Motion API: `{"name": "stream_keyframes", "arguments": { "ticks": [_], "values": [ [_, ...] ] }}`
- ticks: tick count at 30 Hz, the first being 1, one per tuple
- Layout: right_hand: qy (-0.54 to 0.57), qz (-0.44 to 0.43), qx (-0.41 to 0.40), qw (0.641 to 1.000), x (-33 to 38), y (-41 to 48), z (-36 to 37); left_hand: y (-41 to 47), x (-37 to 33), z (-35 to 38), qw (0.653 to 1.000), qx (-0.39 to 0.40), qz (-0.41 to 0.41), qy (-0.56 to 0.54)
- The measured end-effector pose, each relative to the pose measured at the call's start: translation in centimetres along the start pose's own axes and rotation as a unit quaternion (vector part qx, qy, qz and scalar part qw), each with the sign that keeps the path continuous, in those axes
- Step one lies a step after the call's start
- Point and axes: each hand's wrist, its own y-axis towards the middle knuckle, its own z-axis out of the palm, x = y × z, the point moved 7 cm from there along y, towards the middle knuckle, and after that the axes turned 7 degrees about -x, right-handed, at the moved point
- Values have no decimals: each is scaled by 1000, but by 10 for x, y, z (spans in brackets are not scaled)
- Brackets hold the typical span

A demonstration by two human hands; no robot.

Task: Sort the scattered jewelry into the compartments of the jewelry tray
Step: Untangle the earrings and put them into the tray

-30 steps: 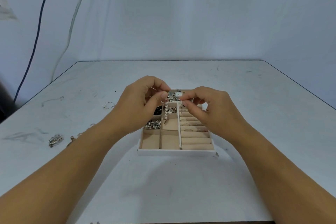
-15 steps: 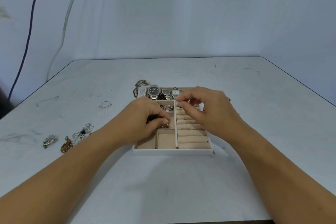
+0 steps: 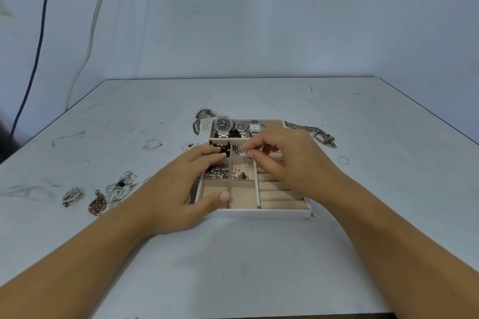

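From your head camera, the jewelry tray (image 3: 259,212) sat mid-table (image 3: 233,267). Its long far compartment held three watches (image 3: 223,124). Four small compartments nearer you held one piece each: dark beads (image 3: 220,146), a silver piece (image 3: 238,151), grey pearls (image 3: 217,172) and pink pearls (image 3: 238,173). Your left hand (image 3: 176,189) lay flat and released over the tray's left side. Your right hand (image 3: 290,160) hovered curled above the silver piece, and you couldn't tell whether it gripped anything. Two thin hoops (image 3: 153,144) and a heavy chain (image 3: 313,132) lay loose on the table.
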Motion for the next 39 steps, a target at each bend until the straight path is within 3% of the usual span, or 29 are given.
{"name": "stream_keyframes", "arguments": {
  "ticks": [11, 19, 24, 31, 39],
  "values": [
    [-35, 22, 47, 998, -3, 1, 17, -1, 1, 3, 1000, -4, 11, 12],
    [-92, -20, 152, 984, -5, -5, 28, -1, -1, 1, 1000, -3, 12, 10],
    [-147, 40, 89, 984, -26, 2, -30, 6, -13, -4, 1000, -8, 16, -15],
    [-278, 115, 145, 943, -89, -13, -104, 46, -77, 15, 995, 44, 82, -29],
    [-213, 168, 139, 952, -131, -41, -105, 98, -130, 77, 992, 84, 94, -26]
  ]
}}
